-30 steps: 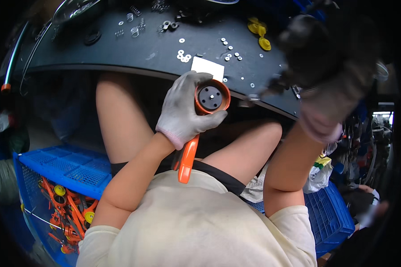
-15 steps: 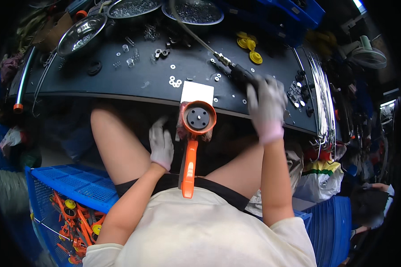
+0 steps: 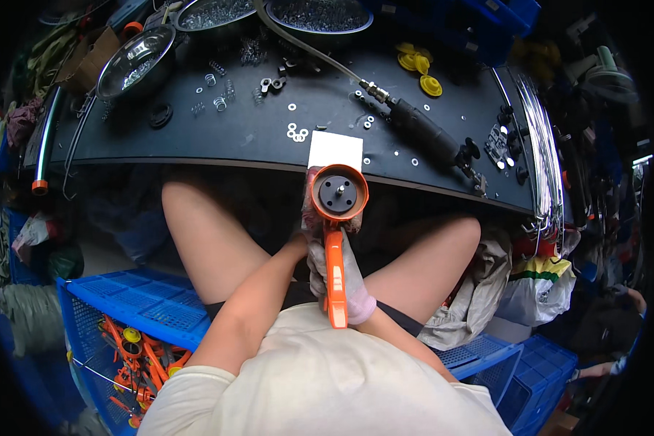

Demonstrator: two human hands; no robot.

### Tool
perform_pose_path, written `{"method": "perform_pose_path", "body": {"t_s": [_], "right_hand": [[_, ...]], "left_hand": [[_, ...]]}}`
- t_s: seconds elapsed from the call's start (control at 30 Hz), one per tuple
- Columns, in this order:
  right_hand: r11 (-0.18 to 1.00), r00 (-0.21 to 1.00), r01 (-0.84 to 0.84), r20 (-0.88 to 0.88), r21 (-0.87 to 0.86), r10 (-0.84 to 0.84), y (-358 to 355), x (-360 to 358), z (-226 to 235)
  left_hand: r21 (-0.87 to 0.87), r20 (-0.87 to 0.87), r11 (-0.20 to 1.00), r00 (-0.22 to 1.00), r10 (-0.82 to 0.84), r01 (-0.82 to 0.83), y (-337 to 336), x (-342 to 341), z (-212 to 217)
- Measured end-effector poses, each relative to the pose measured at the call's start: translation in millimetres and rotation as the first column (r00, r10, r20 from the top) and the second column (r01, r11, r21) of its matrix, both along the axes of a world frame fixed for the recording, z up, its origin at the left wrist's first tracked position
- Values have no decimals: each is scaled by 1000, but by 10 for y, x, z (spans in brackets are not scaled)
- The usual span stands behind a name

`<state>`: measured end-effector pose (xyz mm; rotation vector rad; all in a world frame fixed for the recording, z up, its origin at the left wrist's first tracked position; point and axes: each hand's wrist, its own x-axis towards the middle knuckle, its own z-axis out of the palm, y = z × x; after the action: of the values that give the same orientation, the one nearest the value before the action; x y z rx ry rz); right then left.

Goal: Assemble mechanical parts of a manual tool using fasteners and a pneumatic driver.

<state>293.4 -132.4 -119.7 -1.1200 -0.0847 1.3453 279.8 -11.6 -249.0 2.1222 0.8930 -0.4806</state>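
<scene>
In front of me, at the table's near edge, is an orange tool [image 3: 334, 272] with a straight handle toward me. Its round orange cup holds a black disc [image 3: 334, 195] with several holes and a metal pin in the middle. My right hand [image 3: 354, 280], in a grey glove with a pink cuff, is closed around the handle. My left forearm reaches in to the left side of the tool; my left hand [image 3: 315, 254] is mostly hidden behind it, so its fingers cannot be made out. A white square pad [image 3: 336, 150] lies just beyond the cup.
A black air screwdriver [image 3: 425, 133] with a hose lies on the dark table [image 3: 232, 142]. Washers [image 3: 296, 134], springs [image 3: 219, 103], yellow caps [image 3: 430, 86] and metal bowls [image 3: 105, 81] sit around. Metal rods [image 3: 536, 145] stand right. A blue crate [image 3: 76, 341] at lower left holds orange tools.
My right hand has let go of the air screwdriver, now lying on the table, and come down to the orange handle. My left hand has moved right, in behind the tool.
</scene>
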Motion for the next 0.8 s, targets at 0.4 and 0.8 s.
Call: {"method": "perform_pose_path", "body": {"t_s": [0.4,0.8], "right_hand": [[550,-31,-493,646,-674,763,-103,728,371],[919,-297,168,870,-357,393,926,3174,702]], "left_hand": [[-88,132,985,982,-136,149,191,-759,489],[686,452,709,860,-237,-164,1154,-249,1656]]}}
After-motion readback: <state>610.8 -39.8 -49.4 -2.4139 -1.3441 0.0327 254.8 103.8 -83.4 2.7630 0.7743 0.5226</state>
